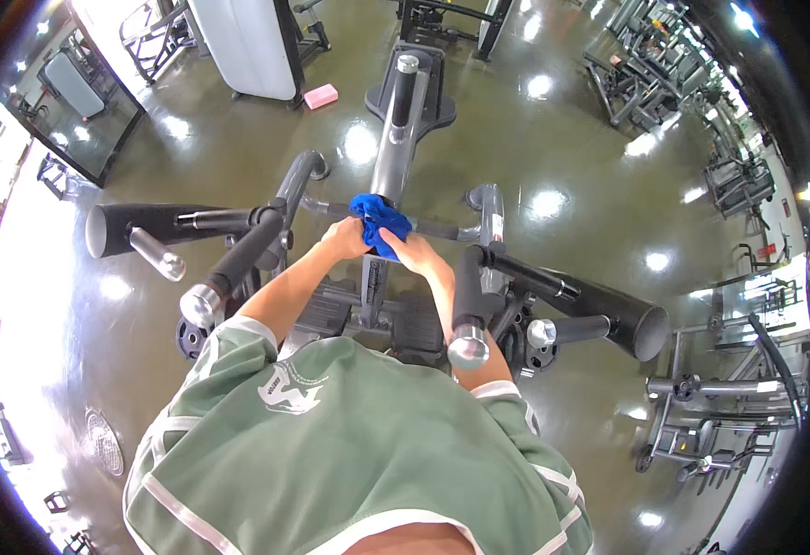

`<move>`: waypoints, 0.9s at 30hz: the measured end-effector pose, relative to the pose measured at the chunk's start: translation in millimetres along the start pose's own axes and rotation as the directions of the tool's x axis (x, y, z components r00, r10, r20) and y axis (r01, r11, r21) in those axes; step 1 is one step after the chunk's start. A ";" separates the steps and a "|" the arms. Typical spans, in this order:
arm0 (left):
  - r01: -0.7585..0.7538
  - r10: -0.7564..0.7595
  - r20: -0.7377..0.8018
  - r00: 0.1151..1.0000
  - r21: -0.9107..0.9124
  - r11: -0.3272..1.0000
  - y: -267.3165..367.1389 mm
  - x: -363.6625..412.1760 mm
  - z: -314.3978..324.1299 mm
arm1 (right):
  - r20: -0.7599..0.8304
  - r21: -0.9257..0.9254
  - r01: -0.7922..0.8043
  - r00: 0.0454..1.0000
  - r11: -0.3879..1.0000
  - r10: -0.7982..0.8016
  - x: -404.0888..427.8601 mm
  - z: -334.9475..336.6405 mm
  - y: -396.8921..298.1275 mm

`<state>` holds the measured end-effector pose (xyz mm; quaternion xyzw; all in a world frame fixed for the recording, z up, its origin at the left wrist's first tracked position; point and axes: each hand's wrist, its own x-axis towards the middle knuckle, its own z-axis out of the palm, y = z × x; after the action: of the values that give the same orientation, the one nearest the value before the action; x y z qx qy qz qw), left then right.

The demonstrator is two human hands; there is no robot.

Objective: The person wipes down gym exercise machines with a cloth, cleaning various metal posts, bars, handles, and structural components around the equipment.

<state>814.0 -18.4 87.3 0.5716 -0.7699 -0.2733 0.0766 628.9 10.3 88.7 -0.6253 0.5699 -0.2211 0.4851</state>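
Note:
A crumpled blue cloth (382, 223) lies against the central upright of a gym machine (389, 166), between my two hands. My left hand (346, 238) grips the post beside the cloth's left edge; its fingertips are hidden. My right hand (408, 250) holds the cloth from the right, thumb on top. Padded handles with chrome ends, one at left (228, 267) and one at right (469, 305), stand on either side of my forearms. Below my hands are dark footplates (415, 326).
Thick black rollers jut out at left (155, 229) and right (609, 312). A pink block (321, 96) lies on the glossy floor beside a white panel (245, 45). Other gym machines (710, 409) stand at the right. A mirror (75, 97) is at upper left.

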 end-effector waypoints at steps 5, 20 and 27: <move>0.011 0.002 -0.097 0.995 0.133 0.991 2.4 -4.2 13.4 | 0.098 -0.389 0.116 0.992 0.914 -0.084 22.0 -0.5 6.5; -0.203 0.059 -0.452 0.890 -0.277 0.939 -26.2 -138.6 100.5 | -0.001 -0.415 0.429 0.882 0.802 -0.472 -63.4 54.1 -30.8; -0.054 -0.124 -0.335 0.934 -0.476 0.878 -56.5 -249.5 150.1 | 0.034 0.623 0.144 0.977 0.769 -0.210 -135.2 173.1 43.4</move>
<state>880.3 250.5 -18.8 0.5887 -0.6413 -0.3480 0.3479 716.7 202.3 14.1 -0.4939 0.3796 -0.4077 0.6676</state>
